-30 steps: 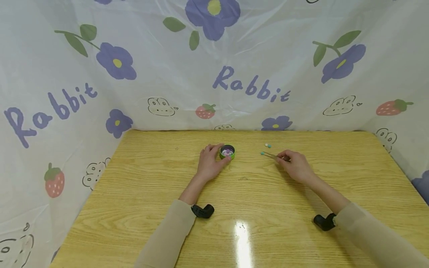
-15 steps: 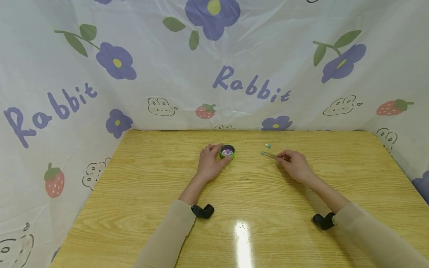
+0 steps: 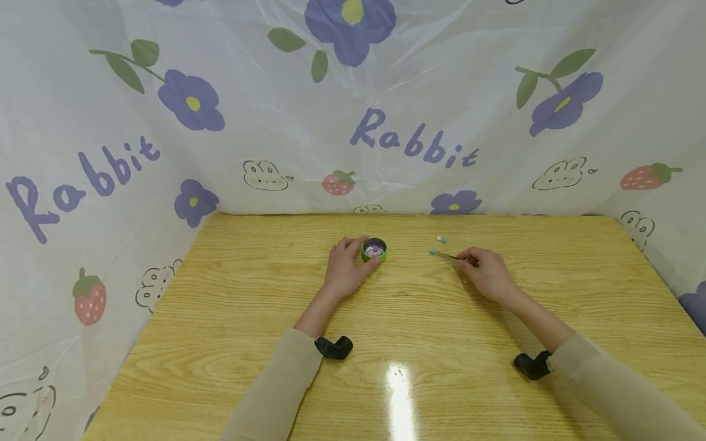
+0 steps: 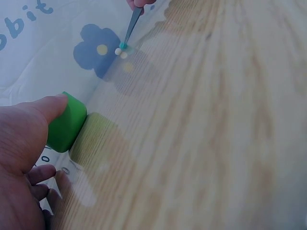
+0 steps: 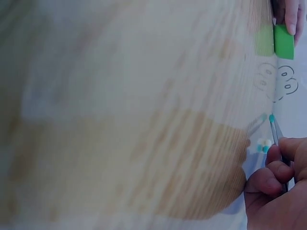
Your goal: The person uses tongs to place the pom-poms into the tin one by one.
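My left hand grips a small round green container, its thumb on the near side and its fingers around the left. Purple and pale shapes show inside the open top. To the right, my right hand pinches a pair of metal tweezers between thumb and fingers, pointing left. Their tips are closed together at a small teal bead, low over the table. Just behind this bead lie a white bead and another teal bead, side by side.
The wooden table ends at the back against a white cloth printed with flowers, strawberries and rabbits. Black wrist devices sit at both sleeves. A bright light reflection lies on the table's near part.
The tweezers' tips, spread apart a second ago, have come together at the teal bead, which has shifted very slightly right. My left hand and the green container have stayed in place.
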The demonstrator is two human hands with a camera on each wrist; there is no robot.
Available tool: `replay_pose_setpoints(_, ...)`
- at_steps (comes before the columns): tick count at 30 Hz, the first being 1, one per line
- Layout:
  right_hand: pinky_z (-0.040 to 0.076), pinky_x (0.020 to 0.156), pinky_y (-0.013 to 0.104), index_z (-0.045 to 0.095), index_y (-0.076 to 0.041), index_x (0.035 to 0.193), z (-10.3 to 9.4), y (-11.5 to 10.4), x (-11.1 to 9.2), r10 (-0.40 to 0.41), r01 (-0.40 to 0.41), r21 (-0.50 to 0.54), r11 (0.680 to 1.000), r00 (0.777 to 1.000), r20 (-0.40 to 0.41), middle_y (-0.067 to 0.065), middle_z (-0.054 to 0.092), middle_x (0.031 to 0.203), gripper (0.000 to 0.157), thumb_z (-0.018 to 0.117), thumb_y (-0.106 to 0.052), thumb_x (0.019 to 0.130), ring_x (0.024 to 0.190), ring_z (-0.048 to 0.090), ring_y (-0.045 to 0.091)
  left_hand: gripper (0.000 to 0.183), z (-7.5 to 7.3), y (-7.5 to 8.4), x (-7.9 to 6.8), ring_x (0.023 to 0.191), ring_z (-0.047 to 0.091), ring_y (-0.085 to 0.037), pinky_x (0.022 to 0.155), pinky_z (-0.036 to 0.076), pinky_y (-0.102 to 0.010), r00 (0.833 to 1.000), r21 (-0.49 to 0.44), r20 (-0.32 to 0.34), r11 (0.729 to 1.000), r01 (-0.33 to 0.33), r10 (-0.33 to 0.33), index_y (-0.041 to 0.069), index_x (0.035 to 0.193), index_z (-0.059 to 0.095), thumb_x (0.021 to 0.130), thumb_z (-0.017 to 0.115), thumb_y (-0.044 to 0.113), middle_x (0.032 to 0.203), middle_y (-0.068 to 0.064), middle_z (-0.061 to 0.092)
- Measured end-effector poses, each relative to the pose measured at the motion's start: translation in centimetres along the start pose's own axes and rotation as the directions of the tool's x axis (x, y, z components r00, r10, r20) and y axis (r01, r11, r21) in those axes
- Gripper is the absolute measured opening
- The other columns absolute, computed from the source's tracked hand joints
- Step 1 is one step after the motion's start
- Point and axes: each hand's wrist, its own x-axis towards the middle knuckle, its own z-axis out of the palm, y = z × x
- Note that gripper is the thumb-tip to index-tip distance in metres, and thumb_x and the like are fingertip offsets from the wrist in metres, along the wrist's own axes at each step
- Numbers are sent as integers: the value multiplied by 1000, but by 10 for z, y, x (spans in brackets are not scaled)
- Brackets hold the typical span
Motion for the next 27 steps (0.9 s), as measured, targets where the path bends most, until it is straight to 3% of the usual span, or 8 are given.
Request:
replay_pose_setpoints(9,45,57,30,69,7,115,2,2,0,-2,2,0,1000,1000,-22,10,67,85,21,60,-8,104,68,57,18,60,0,0,0,138,38,-46,110,32,-61,1000,3,1,1000,-9,9,14,150,54,98,70,38,142,-20,48)
replay_pose_setpoints(18,46,65,34,70,7,115,4,1,1,-43,42,-25,999,998,-42,13,69,92,20,62,-8,103,81,61,24,60,0,0,0,130,43,-44,106,36,-58,1000,25,-11,999,-21,21,12,149,54,98,71,36,139,-21,50)
replay_pose_setpoints(27,45,61,31,70,6,115,5,-12,3,-57,57,17,998,998,7,13,70,93,19,62,-6,103,79,60,22,60,0,1,0,131,43,-44,107,35,-58,1000,23,-11,1000,-16,16,11,149,55,97,72,35,139,-22,50)
